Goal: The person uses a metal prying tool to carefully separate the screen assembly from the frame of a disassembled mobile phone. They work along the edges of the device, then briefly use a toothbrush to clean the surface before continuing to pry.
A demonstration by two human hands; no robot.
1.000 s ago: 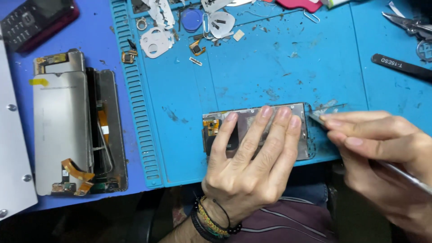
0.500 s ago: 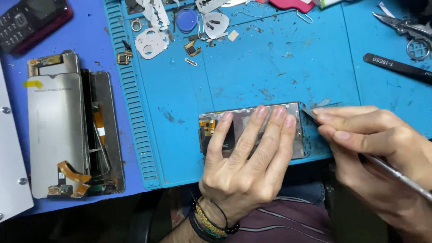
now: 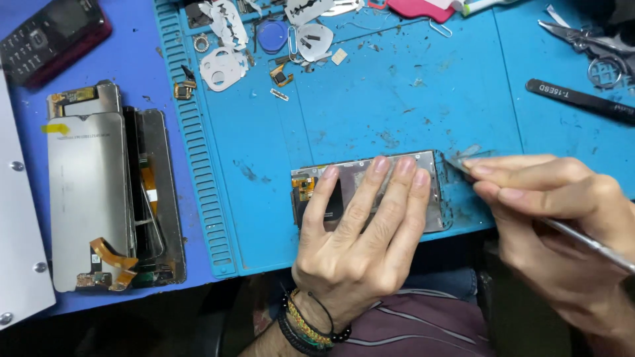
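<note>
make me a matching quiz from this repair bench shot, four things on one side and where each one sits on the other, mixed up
Things:
1. left hand
2. right hand
3. keypad phone
4. black tweezers

Places:
A. top left corner, on the darker blue surface
B. fingers spread flat on the phone frame
C. far right of the blue mat, lying free
D. holding a thin metal tool at the frame's right end

Pairs: 1-B, 2-D, 3-A, 4-C

Dull grey metal on the phone frame [image 3: 390, 173], matt blue rubbery work mat [image 3: 397, 99] (scuffed, debris-flecked), shiny steel pry tool [image 3: 582, 241].
</note>
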